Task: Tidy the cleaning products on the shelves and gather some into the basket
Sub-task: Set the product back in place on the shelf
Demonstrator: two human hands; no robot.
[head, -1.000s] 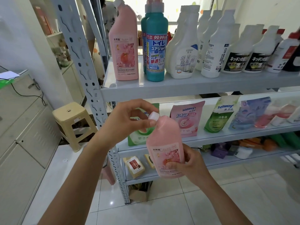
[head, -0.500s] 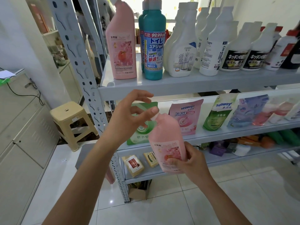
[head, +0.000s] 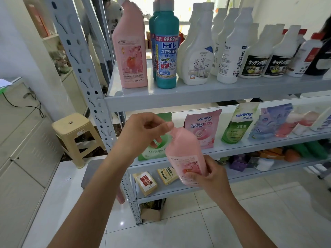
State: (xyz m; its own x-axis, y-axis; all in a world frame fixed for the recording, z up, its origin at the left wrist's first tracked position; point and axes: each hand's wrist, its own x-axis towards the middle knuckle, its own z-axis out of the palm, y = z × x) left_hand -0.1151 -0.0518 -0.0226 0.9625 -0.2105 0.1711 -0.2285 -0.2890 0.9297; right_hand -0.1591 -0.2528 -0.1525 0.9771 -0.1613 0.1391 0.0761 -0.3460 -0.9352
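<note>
I hold a pink bottle (head: pixel 185 151) tilted in front of the grey shelf unit (head: pixel 215 94). My right hand (head: pixel 209 176) grips its lower body from below. My left hand (head: pixel 145 135) pinches the neck at the top, and the white cap is hidden under my fingers. On the top shelf stand a matching pink bottle (head: pixel 131 49), a teal bottle (head: pixel 166 49) and several white bottles (head: pixel 231 47). Refill pouches stand on the middle shelf, among them a pink pouch (head: pixel 204 127) and a green pouch (head: pixel 238 126). No basket shows.
A beige plastic stool (head: pixel 75 133) stands left of the shelf post (head: pixel 86 74). White cabinets (head: pixel 21 149) line the left wall. Soap boxes (head: pixel 146 182) lie on the lower shelf. A person stands behind the shelves at the top (head: pixel 111 13). The floor is pale tile.
My left hand's fingers have closed over the cap, which showed white a second ago. The bottle has tilted slightly and the view has shifted a little to the right.
</note>
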